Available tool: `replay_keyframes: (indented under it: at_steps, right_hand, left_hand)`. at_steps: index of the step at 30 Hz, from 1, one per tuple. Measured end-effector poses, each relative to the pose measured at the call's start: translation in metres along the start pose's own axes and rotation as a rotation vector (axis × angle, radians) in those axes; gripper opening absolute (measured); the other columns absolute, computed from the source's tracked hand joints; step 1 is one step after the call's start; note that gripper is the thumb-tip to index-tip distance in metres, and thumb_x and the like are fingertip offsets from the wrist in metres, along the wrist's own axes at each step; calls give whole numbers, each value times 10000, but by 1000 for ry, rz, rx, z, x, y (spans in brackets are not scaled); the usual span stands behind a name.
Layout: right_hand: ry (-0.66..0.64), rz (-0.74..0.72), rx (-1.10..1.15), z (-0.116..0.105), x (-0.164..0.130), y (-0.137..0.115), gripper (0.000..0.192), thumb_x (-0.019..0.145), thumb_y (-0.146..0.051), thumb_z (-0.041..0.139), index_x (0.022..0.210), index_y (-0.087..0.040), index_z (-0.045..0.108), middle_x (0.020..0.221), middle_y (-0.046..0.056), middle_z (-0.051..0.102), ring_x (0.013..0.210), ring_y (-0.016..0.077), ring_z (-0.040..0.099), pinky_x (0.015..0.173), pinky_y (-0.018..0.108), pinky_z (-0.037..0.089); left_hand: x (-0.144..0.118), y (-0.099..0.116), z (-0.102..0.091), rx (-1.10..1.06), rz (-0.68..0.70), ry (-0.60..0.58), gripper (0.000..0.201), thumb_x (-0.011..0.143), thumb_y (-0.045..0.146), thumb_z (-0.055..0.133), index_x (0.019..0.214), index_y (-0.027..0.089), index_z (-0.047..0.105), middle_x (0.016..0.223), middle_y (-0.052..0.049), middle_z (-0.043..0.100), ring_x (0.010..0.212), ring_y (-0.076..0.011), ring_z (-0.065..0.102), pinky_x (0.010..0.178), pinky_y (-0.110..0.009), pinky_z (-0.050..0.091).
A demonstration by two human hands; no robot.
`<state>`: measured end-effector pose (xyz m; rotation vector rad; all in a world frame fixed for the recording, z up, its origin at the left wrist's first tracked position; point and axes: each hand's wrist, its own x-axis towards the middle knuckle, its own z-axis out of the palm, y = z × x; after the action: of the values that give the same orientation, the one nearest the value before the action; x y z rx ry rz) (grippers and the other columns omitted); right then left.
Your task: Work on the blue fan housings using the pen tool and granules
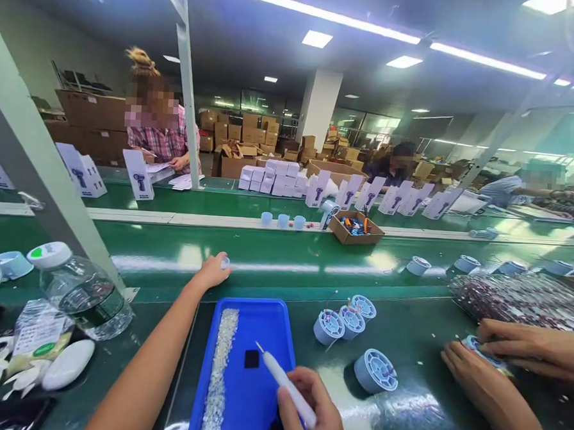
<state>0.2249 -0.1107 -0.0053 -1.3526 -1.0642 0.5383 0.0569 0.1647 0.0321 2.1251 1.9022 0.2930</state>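
Note:
In the head view my left hand (pixel 211 272) reaches out over the green conveyor belt, its fingers closed on a small pale round part (pixel 225 262). Most of that part is hidden by the fingers. My right hand (pixel 313 409) grips a white pen-shaped tool (pixel 285 385) with a thin pointed tip. The tip hovers over a blue tray (pixel 262 313), near a small black square (pixel 251 359). Many tiny clear pieces (pixel 222 359) lie in a strip along the tray's left side. Right of the tray stand several light-blue round housings (pixel 329 326) with thin wires, and one more housing (pixel 375 371) nearer me.
At right, another person's hands (pixel 495 361) work on a blue housing beside a bagged heap of parts (pixel 518 301). A plastic bottle (pixel 85 294) and metal post (pixel 59 164) stand left. Across the belt are a cardboard box (pixel 356 230), white cartons (pixel 274 178) and people.

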Motion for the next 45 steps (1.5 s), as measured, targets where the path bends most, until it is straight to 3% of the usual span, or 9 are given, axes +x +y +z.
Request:
replay_keyframes:
  at_steps: [4,11,16,23,27,31,34,37,45]
  right_hand:
    - [-124,44,25,34,10,6,250,885,-456,596,905,-207,612,862,32,613,783,199,597,700,273,484]
    - [-314,141,136,52,20,15,300,948,-493,504,1001,-204,564,954,40,591,808,188,597,735,282,487]
    - [-342,186,57,53,18,21,331,943,-526,496,1020,-207,544,971,45,598,804,194,590,700,292,464]
    - [-307,173,-15,47,16,23,323,946,-515,494,1014,-202,539,934,42,606,772,196,597,717,317,466]
    - [-281,82,-55,43,16,15,238,962,-433,497,970,-201,546,875,25,586,729,175,580,677,288,462]
    - [-394,-113,-164,29,16,5,169,958,-337,512,851,-210,544,766,-5,552,661,153,530,601,244,435]
    - [-254,-157,-231,13,14,9,130,952,-336,527,928,-212,556,819,10,583,708,164,555,625,244,452]
    - [-38,-63,-200,-1,10,15,179,966,-388,499,968,-213,538,761,-8,549,637,148,524,569,227,439]
    - [52,19,-206,-3,2,19,263,971,-457,473,937,-200,523,725,-15,495,601,135,456,535,221,391]
  left_hand:
    - [0,-3,0,-121,110,-65,504,700,288,649,1183,176,561,1086,-114,638,1019,-265,587,890,-332,449]
    - [-26,13,-52,-382,139,83,490,741,455,590,1166,217,534,1113,-57,634,937,-209,597,765,-275,479]
    - [-51,26,-80,-554,212,207,448,711,454,632,1085,213,580,1057,-29,641,886,-185,583,790,-277,470]
    - [-68,38,-89,-627,287,214,404,703,404,651,1055,215,591,982,-9,643,784,-146,557,703,-248,462]
    - [-70,41,-90,-640,295,187,394,699,381,653,1049,210,592,974,-16,639,780,-150,552,687,-254,458]
    - [-70,43,-87,-676,293,172,401,698,388,661,1049,210,582,972,-24,625,787,-159,553,691,-274,452]
    - [-69,46,-84,-763,274,170,436,703,422,667,1071,233,527,975,-16,604,760,-153,563,668,-285,446]
    - [-67,48,-80,-885,242,179,480,682,451,693,1040,242,451,994,-14,583,778,-158,573,660,-295,448]
    - [-68,55,-80,-976,295,172,299,703,422,682,816,194,523,866,10,571,800,-142,538,679,-288,408]
